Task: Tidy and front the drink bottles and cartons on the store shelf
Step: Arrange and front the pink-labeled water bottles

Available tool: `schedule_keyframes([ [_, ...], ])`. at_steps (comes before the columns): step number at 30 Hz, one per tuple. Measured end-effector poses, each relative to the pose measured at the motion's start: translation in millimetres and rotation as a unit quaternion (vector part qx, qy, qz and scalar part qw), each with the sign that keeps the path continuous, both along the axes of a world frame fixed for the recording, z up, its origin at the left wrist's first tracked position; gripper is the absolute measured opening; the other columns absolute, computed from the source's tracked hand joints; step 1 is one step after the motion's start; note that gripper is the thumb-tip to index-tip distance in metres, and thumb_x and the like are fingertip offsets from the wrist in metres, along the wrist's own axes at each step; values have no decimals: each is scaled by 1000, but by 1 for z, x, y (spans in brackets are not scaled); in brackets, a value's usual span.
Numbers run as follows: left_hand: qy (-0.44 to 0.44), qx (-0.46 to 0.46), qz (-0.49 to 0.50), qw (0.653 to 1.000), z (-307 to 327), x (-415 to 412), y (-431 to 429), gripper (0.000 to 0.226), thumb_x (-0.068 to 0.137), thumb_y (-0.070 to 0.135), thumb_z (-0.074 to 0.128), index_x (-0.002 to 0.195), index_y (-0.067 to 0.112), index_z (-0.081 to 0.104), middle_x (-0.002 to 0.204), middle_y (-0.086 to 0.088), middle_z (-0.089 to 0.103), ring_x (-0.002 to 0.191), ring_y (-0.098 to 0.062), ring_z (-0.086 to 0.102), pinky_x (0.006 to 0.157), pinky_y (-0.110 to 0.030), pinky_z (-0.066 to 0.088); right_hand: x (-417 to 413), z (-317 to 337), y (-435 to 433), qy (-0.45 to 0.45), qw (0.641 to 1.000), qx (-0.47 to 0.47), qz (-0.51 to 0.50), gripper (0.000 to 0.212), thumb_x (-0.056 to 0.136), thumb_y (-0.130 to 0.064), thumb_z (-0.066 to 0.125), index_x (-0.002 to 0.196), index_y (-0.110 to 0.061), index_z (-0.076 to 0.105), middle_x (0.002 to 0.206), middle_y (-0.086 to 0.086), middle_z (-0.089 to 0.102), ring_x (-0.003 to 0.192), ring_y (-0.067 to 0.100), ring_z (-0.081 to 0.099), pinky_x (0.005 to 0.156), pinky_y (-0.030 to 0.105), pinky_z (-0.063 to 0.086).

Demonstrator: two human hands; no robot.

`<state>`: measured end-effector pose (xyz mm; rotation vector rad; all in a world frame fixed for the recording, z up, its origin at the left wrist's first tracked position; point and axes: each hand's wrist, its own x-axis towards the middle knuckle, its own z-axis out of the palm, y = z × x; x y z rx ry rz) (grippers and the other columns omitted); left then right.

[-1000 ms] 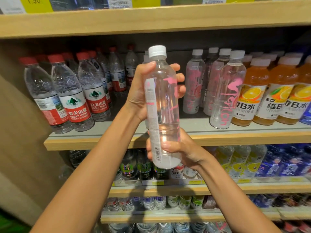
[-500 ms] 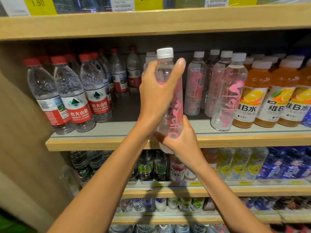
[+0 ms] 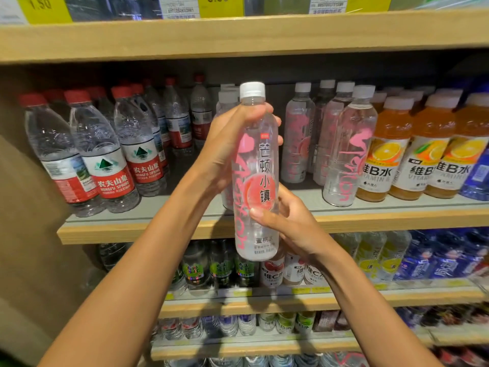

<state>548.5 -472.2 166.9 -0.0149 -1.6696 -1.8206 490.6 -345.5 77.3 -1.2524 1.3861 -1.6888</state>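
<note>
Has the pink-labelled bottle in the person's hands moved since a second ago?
Yes. The pink-labelled bottle has turned about its own axis: its barcode faced the camera, now its front label does. Its base still hangs below the shelf edge.

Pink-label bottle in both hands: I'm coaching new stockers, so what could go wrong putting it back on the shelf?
1. The pink-label bottle, gripped by the left hand and right hand, hangs with its base below the shelf edge; the base might catch there going in.
2. White-capped bottles stand just behind the left hand; pushing in could topple them.
</note>
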Motion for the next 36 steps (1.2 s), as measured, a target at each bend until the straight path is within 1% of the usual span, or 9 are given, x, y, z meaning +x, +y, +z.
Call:
schedule_keyframes([
  [6, -25, 1, -86, 996, -20, -7, 1, 28, 75, 31, 64, 98, 16, 63, 91, -3, 69, 80, -22, 68, 70, -34, 54, 11, -8, -9, 59, 983, -33, -169, 54, 65, -24, 82, 112, -23, 54, 98, -1, 70, 89, 11, 68, 77, 24, 53],
  [9, -39, -89, -13, 995, -27, -8, 4, 29, 89, 32, 53, 109, 15, 64, 102, -1, 71, 98, -19, 68, 85, -34, 55, 6, -12, -7, 90, 969, -34, -226, 54, 66, -22, 84, 111, -19, 53, 98, 0, 69, 88, 14, 67, 80, 32, 55],
  [11, -15, -197, 87, 976, -32, -2, 2, 26, 93, 30, 53, 110, 14, 66, 101, 9, 70, 94, -2, 65, 79, -19, 51, -7, -11, -4, 117, 957, -34, -263, 55, 68, -22, 84, 111, -17, 52, 99, 3, 68, 90, 19, 66, 83, 40, 54],
  [15, 33, -476, 306, 824, -70, 19, -21, 29, 93, 29, 52, 101, 6, 68, 97, -1, 68, 88, -12, 63, 78, -27, 51, -36, -3, -2, 132, 934, -66, -324, 56, 69, -22, 84, 114, -19, 50, 101, -3, 66, 90, 8, 65, 80, 22, 52],
  [18, 35, -670, 290, 683, -105, 25, -32, 30, 92, 22, 53, 100, -1, 69, 98, -14, 69, 86, -28, 67, 71, -38, 56, -55, 1, -7, 146, 920, -71, -356, 57, 71, -23, 83, 115, -19, 47, 103, -7, 63, 93, 2, 63, 80, 14, 49],
  [21, 60, -768, 242, 590, -126, 22, -43, 25, 94, 18, 49, 102, 0, 65, 96, -16, 68, 80, -31, 67, 64, -39, 56, -66, -4, -15, 172, 912, -74, -364, 58, 72, -23, 82, 115, -20, 44, 101, -18, 57, 90, -16, 57, 76, 1, 42],
  [29, 95, -858, 161, 479, -156, 22, -78, 29, 97, 13, 47, 121, -3, 53, 110, -17, 67, 95, -29, 65, 83, -37, 54, -74, -18, -23, 197, 893, -71, -398, 64, 73, -25, 81, 113, -31, 32, 99, -33, 42, 89, -37, 41, 69, -11, 31],
  [33, 100, -866, 157, 464, -160, 23, -80, 34, 97, 12, 49, 126, -5, 49, 114, -19, 65, 100, -30, 63, 87, -37, 53, -73, -25, -18, 193, 898, -23, -395, 68, 74, -34, 80, 125, -19, 37, 108, -18, 54, 97, -12, 54, 81, 6, 44],
  [36, 102, -864, 160, 467, -161, 23, -79, 34, 98, 12, 48, 127, -5, 48, 115, -19, 65, 101, -30, 63, 88, -37, 53, -61, -37, -10, 254, 860, 15, -442, 73, 75, -32, 80, 129, -7, 37, 120, 6, 53, 110, 19, 53, 92, 23, 41],
])
